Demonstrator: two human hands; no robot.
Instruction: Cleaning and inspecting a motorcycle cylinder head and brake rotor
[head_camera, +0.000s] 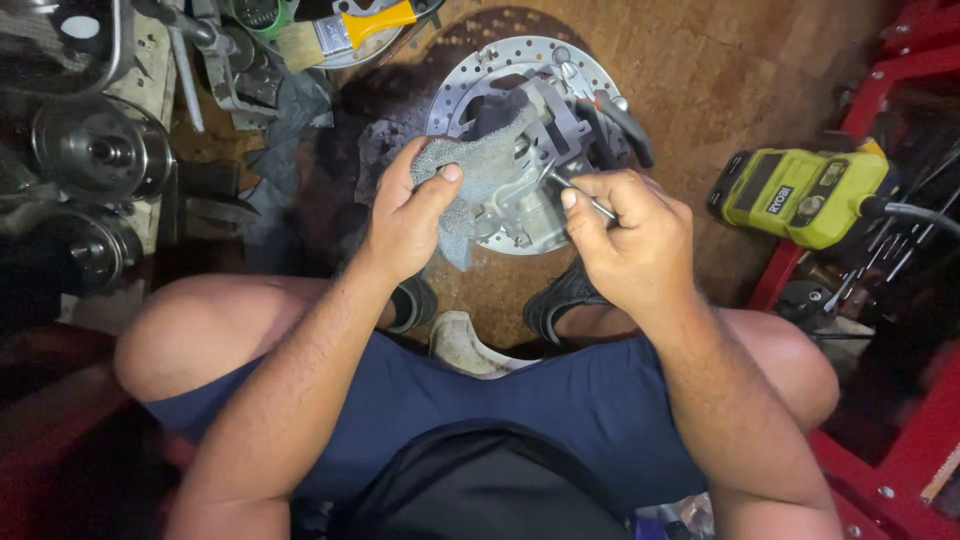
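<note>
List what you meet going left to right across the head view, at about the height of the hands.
Stacked metal pulleys → left hand gripping a grey rag → metal caliper-like part over a drilled brake disc → right hand holding a thin metal tool → yellow-green power tool.

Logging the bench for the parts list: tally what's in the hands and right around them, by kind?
Grey cloth, in the left hand: 1
Thin metal tool, in the right hand: 1
Grey metal part, between the hands: 1
Drilled brake disc: 1
Paintbrush: 1
Yellow-green power tool: 1
Total: 6
</note>
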